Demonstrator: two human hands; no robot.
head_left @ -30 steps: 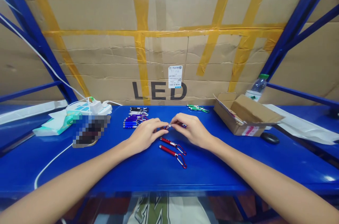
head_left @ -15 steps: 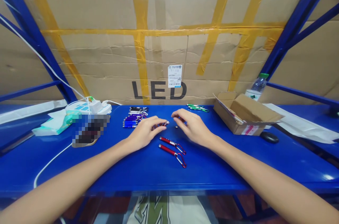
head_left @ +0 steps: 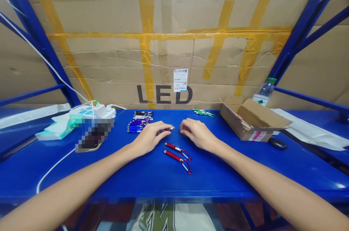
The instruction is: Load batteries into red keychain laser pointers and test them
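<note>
Looking down from the head camera, you are resting both hands on the blue desk (head_left: 152, 183). Your left hand (head_left: 148, 137) is pinching a small keychain flashlight (head_left: 169, 128), its silver tip poking out past your fingertips and lying low against the desk. Your right hand (head_left: 198, 134) is sitting just beside that tip with its fingers curled in loosely; I cannot tell whether it is gripping anything. Two red keychain flashlights (head_left: 177, 154) are lying side by side just in front of your hands, their carabiner clips pointing right. A row of blue and purple flashlights (head_left: 137, 124) is waiting just beyond your left hand, and a few green ones (head_left: 203, 112) are lying near the cardboard wall (head_left: 169, 49). An open cardboard box (head_left: 252, 118) is sitting well off to your right, with a water bottle (head_left: 264, 91) behind it.
</note>
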